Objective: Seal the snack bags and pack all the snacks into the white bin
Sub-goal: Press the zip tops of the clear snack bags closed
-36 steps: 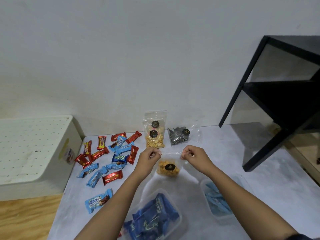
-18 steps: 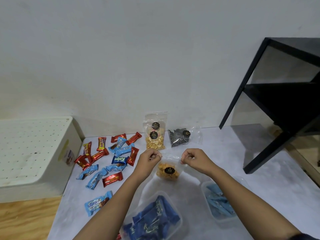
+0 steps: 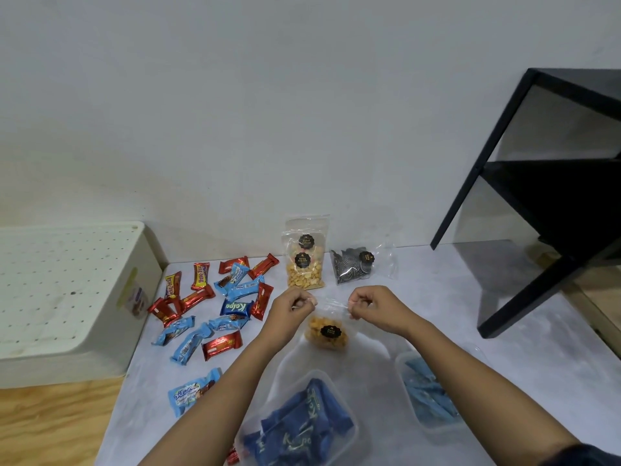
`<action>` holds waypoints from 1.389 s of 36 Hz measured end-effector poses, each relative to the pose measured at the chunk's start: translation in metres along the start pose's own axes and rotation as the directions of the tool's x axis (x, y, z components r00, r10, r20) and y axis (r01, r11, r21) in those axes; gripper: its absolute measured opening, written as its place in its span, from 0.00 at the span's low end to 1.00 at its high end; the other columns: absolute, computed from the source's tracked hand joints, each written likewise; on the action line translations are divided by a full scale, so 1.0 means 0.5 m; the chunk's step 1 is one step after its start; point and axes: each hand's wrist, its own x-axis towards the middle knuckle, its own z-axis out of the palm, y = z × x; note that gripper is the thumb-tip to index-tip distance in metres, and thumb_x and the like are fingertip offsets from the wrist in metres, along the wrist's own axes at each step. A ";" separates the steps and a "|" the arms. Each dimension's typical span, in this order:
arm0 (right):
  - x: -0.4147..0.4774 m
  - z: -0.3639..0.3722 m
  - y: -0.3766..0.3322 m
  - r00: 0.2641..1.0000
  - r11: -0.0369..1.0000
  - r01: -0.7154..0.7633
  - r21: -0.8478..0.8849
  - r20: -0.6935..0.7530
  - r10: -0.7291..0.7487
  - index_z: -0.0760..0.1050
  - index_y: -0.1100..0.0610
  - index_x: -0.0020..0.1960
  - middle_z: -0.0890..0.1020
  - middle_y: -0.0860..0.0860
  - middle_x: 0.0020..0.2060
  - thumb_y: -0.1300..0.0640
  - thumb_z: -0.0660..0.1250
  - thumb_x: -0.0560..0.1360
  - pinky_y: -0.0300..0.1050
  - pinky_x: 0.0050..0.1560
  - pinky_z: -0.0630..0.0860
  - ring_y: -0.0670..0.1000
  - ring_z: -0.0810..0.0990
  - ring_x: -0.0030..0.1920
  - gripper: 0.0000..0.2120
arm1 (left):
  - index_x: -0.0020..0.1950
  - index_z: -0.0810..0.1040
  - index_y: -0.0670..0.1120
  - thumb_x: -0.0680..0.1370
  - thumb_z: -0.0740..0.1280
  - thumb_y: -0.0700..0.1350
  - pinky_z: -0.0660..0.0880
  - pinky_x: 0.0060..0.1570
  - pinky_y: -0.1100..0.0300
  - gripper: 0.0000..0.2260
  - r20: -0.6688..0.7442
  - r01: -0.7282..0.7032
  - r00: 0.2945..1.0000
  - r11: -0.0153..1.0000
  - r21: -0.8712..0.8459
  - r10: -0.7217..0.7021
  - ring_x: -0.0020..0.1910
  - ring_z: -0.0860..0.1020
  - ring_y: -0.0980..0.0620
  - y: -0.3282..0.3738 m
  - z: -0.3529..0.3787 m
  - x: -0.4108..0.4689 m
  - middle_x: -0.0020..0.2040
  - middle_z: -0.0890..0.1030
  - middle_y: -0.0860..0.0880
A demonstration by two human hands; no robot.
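Where the tabletop (image 3: 437, 297) lies nearest the person, two clear tubs stand. One tub (image 3: 356, 435) holds dark blue packets. The other tub (image 3: 403, 364), to the right, holds pale blue ones. The forearms and the frame edge cut both off, so their contents cannot be counted.

Just beyond them is the snack bag (image 3: 327, 332) of orange pieces. The left hand (image 3: 289, 307) pinches its top left corner and the right hand (image 3: 376, 307) its top right, fingers curled. The mouth is drawn taut between them, probably to line up the closure strip for pressing. Whether the strip is already closed is too fine to make out.

Left of the hands, loose wrapped bars (image 3: 215, 304) lie scattered. Farther back, a bag of nuts (image 3: 305, 264) stands against the wall, with a dark bag (image 3: 353, 269) lying beside it. The white bin (image 3: 148, 264) sits far left, perforated face up. Whether that face is a lid or the base cannot be told.
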 end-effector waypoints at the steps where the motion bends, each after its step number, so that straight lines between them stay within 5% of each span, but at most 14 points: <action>1: 0.002 0.001 0.001 1.000 1.000 0.001 0.002 -0.009 -0.001 0.77 0.56 0.37 0.80 0.50 0.32 0.65 0.65 0.71 0.40 0.43 0.74 0.45 0.78 0.35 0.06 | 0.45 0.79 0.44 0.76 0.66 0.38 0.70 0.40 0.72 0.03 -0.001 0.006 1.000 1.000 -0.006 -0.006 0.41 0.73 0.55 -0.002 -0.001 0.000 0.41 0.76 0.50; 7: 0.011 0.008 0.003 1.000 1.000 -0.005 0.028 -0.018 0.005 0.79 0.55 0.36 0.82 0.47 0.30 0.62 0.67 0.70 0.44 0.44 0.77 0.45 0.79 0.34 0.06 | 0.43 0.78 0.47 0.75 0.66 0.39 0.71 0.41 0.70 0.04 0.007 0.024 1.000 1.000 -0.011 -0.024 0.39 0.72 0.56 -0.001 -0.004 0.002 0.40 0.76 0.52; 14: 0.020 0.015 -0.008 1.000 0.999 0.021 -0.050 -0.012 -0.022 0.75 0.51 0.33 0.76 0.45 0.27 0.62 0.65 0.70 0.43 0.39 0.70 0.46 0.73 0.33 0.10 | 0.43 0.78 0.46 0.75 0.66 0.38 0.70 0.39 0.73 0.04 -0.008 0.025 1.000 1.000 -0.015 -0.025 0.39 0.73 0.57 0.002 -0.002 0.000 0.41 0.76 0.51; 19: 0.027 0.015 -0.009 0.999 0.998 0.026 -0.059 0.027 -0.024 0.78 0.52 0.37 0.80 0.49 0.34 0.60 0.68 0.71 0.47 0.44 0.78 0.45 0.78 0.35 0.05 | 0.43 0.78 0.46 0.75 0.66 0.39 0.70 0.39 0.73 0.04 -0.025 0.043 0.999 0.999 -0.019 -0.043 0.40 0.73 0.56 -0.003 -0.008 -0.004 0.41 0.76 0.51; 26: 0.032 0.021 -0.015 0.997 0.993 0.059 -0.099 0.051 -0.054 0.77 0.54 0.36 0.80 0.47 0.29 0.58 0.66 0.70 0.52 0.44 0.77 0.47 0.77 0.34 0.05 | 0.44 0.79 0.45 0.75 0.66 0.38 0.71 0.40 0.73 0.04 -0.015 0.049 0.999 0.998 -0.028 -0.050 0.40 0.73 0.57 -0.001 -0.007 -0.009 0.42 0.77 0.51; 33: 0.032 0.025 -0.021 0.998 0.995 0.044 -0.095 0.042 -0.040 0.78 0.51 0.37 0.80 0.47 0.33 0.59 0.68 0.70 0.47 0.43 0.78 0.44 0.78 0.34 0.05 | 0.44 0.79 0.45 0.75 0.67 0.38 0.71 0.40 0.72 0.03 -0.019 0.051 0.998 0.998 -0.033 -0.051 0.40 0.73 0.57 -0.001 -0.007 -0.010 0.41 0.77 0.51; 41: 0.034 0.046 -0.017 0.998 0.986 0.047 -0.163 0.051 -0.039 0.75 0.50 0.37 0.77 0.46 0.31 0.51 0.63 0.65 0.56 0.46 0.78 0.47 0.76 0.35 0.04 | 0.44 0.78 0.46 0.75 0.66 0.37 0.72 0.41 0.67 0.05 0.012 0.106 0.994 0.993 -0.054 -0.106 0.40 0.74 0.55 0.001 -0.001 -0.024 0.41 0.77 0.49; 50: 0.039 0.050 -0.030 0.998 0.984 0.047 -0.173 0.048 -0.040 0.78 0.52 0.37 0.82 0.49 0.33 0.55 0.66 0.69 0.52 0.45 0.79 0.49 0.80 0.36 0.03 | 0.42 0.78 0.49 0.75 0.66 0.38 0.74 0.44 0.64 0.07 0.023 0.112 0.994 0.993 -0.048 -0.111 0.40 0.76 0.55 0.009 -0.005 -0.023 0.41 0.78 0.50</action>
